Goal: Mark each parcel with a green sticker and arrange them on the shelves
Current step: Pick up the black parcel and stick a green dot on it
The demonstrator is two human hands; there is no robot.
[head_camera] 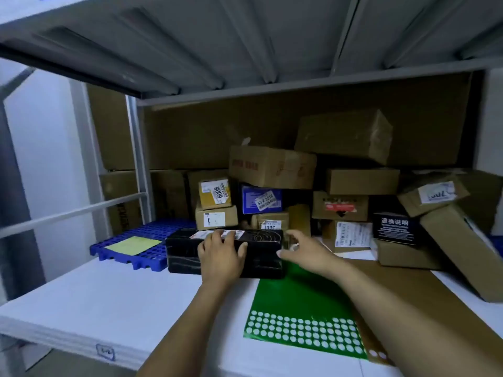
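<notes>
L hand (pixel 221 257) fingers hooked over black parcel (pixel 185 251) top edge; R hand (pixel 304 251) fingers apart at its right end.

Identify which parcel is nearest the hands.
The black-wrapped parcel at the shelf front, beside the blue pallet. The left hand grips its top edge, the right hand is at its right end; the cardboard boxes sit behind.

Single head-worn wide-angle view, facing forward and down, close over the white shelf (pixel 89 300); parcels stacked mid-frame.
</notes>
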